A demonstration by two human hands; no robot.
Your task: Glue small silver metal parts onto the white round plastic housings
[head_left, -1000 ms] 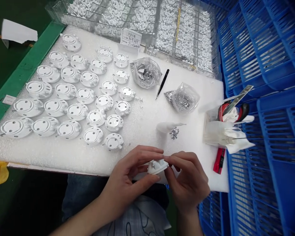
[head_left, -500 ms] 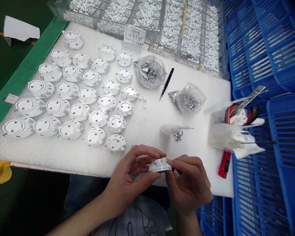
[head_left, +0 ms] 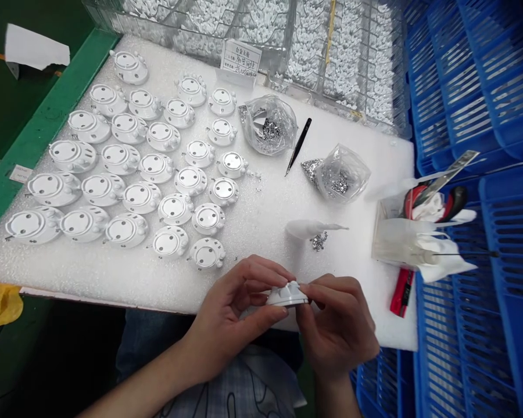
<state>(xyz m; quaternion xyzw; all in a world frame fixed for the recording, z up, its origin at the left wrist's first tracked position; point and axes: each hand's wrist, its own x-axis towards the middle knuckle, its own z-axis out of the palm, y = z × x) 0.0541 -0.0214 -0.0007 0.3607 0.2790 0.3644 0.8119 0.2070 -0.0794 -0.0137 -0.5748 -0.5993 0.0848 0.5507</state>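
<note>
Both my hands hold one small round white plastic part (head_left: 287, 295) just above the near edge of the white foam sheet (head_left: 261, 232). My left hand (head_left: 233, 313) pinches it from the left between thumb and fingers. From the right, my right hand (head_left: 335, 325) grips it with its fingertips on the top edge. A small heap of tiny metal pieces (head_left: 319, 240) and a white pointed tube (head_left: 309, 228) lie just beyond my hands.
Several rows of round white parts (head_left: 126, 168) cover the foam's left half. Two clear bags of metal bits (head_left: 270, 125) (head_left: 340, 174) and black tweezers (head_left: 298, 145) lie in the middle. A clear tool box (head_left: 401, 241) sits right, by blue crates (head_left: 483, 174). Clear trays (head_left: 265, 35) stand behind.
The part has tilted level between my fingers, and both hands have shifted slightly right. The view has also drifted a little.
</note>
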